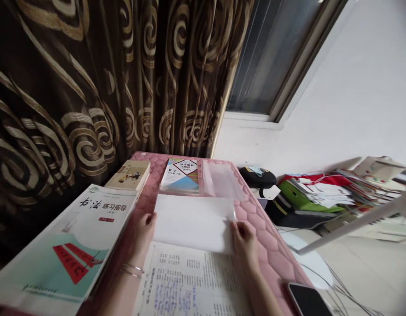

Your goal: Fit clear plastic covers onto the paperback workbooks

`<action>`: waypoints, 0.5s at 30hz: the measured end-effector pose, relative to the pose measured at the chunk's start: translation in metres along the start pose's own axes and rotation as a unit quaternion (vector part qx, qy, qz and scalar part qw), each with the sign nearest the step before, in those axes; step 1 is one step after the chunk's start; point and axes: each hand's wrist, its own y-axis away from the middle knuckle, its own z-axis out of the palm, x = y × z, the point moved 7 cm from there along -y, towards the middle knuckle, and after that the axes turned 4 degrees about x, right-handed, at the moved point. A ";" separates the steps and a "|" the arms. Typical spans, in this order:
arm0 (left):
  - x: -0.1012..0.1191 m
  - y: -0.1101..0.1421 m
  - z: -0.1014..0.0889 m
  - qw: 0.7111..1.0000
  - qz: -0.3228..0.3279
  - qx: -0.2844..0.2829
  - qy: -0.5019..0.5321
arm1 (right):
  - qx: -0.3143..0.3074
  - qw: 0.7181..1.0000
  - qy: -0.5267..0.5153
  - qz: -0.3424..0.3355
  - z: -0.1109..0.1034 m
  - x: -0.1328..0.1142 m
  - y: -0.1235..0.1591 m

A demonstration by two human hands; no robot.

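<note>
An open workbook [190, 281] with printed and handwritten text lies on a pink quilted surface [255, 210]. A translucent white cover sheet [193, 221] lies over its far part. My left hand [144, 230] rests on the sheet's left edge, fingers curled. My right hand [244, 241] presses the sheet's right edge with fingers together. A bracelet circles my left wrist.
A teal and white textbook [68, 245] lies left, a small tan book [129, 174] behind it, a colourful textbook in clear plastic [181, 174] at the back. A phone [308, 300] sits lower right. Brown patterned curtain [91, 79] behind. Piled books and papers [321, 193] right.
</note>
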 end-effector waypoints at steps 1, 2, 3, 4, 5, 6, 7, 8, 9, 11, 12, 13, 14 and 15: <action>0.003 -0.001 0.002 1.000 -0.005 -0.011 0.015 | 0.001 1.000 -0.002 -0.002 0.000 -0.001 0.001; 0.006 -0.002 0.004 1.000 -0.005 -0.017 0.026 | 0.002 1.000 -0.004 -0.003 0.000 -0.001 0.001; 0.008 -0.004 0.005 0.999 -0.002 -0.020 0.030 | 0.003 1.000 -0.007 -0.003 0.000 -0.001 0.001; 0.009 -0.006 0.006 0.999 0.001 -0.020 0.027 | 0.003 1.000 -0.009 -0.003 0.000 -0.001 0.001; 0.009 -0.007 0.007 1.000 0.003 -0.016 0.017 | 0.002 1.000 -0.011 -0.001 0.000 0.000 0.001; 0.006 -0.009 0.008 1.000 0.002 -0.012 0.005 | 0.002 1.000 -0.012 0.001 0.000 0.002 0.000; 0.003 -0.011 0.009 1.000 -0.002 -0.009 -0.010 | 0.001 1.000 -0.012 0.004 0.001 0.003 -0.001; -0.001 -0.012 0.010 1.000 -0.004 -0.007 -0.024 | 0.001 1.000 -0.011 0.006 0.001 0.005 -0.002; -0.005 -0.013 0.010 0.999 -0.003 -0.004 -0.041 | 0.000 1.000 -0.010 0.007 0.001 0.007 -0.004; -0.011 -0.015 0.011 0.997 0.008 0.002 -0.073 | -0.006 1.000 -0.008 0.013 0.003 0.012 -0.006; -0.013 -0.016 0.012 0.996 0.014 0.002 -0.086 | -0.013 1.000 -0.004 0.019 0.004 0.014 -0.007; -0.014 -0.017 0.012 0.995 0.018 0.005 -0.093 | -0.020 0.999 0.002 0.028 0.005 0.017 -0.007; -0.015 -0.017 0.011 0.996 0.019 0.008 -0.092 | -0.026 0.999 0.008 0.038 0.007 0.019 -0.007; -0.016 -0.017 0.010 0.996 0.017 0.010 -0.086 | -0.030 0.998 0.012 0.046 0.008 0.021 -0.007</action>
